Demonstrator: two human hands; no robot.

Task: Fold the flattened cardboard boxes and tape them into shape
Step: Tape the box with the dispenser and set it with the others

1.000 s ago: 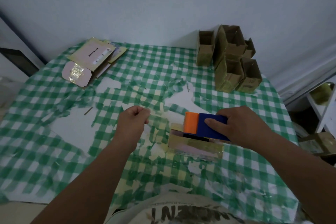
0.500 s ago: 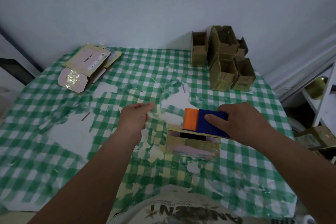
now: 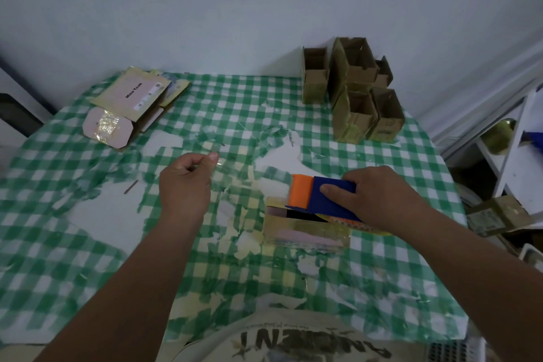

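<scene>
A small folded cardboard box [image 3: 305, 229] lies on the green checked table [image 3: 382, 258] in front of me. My right hand [image 3: 379, 195] grips a blue and orange tape dispenser [image 3: 317, 195] resting on top of that box. My left hand [image 3: 185, 182] hovers to the left of the box, fingers pinched on the end of a clear tape strip [image 3: 235, 173] that stretches back toward the dispenser. A pile of flattened boxes [image 3: 132, 103] lies at the far left of the table.
Several folded brown boxes [image 3: 355, 91] stand stacked at the table's far right by the wall. The tablecloth is torn, with white patches and tape scraps. A white shelf [image 3: 511, 141] and another box [image 3: 496, 214] are off the right edge.
My left hand has drifted up and left, away from the dispenser, drawing the tape strip out longer. My right hand and the dispenser stay on the box.
</scene>
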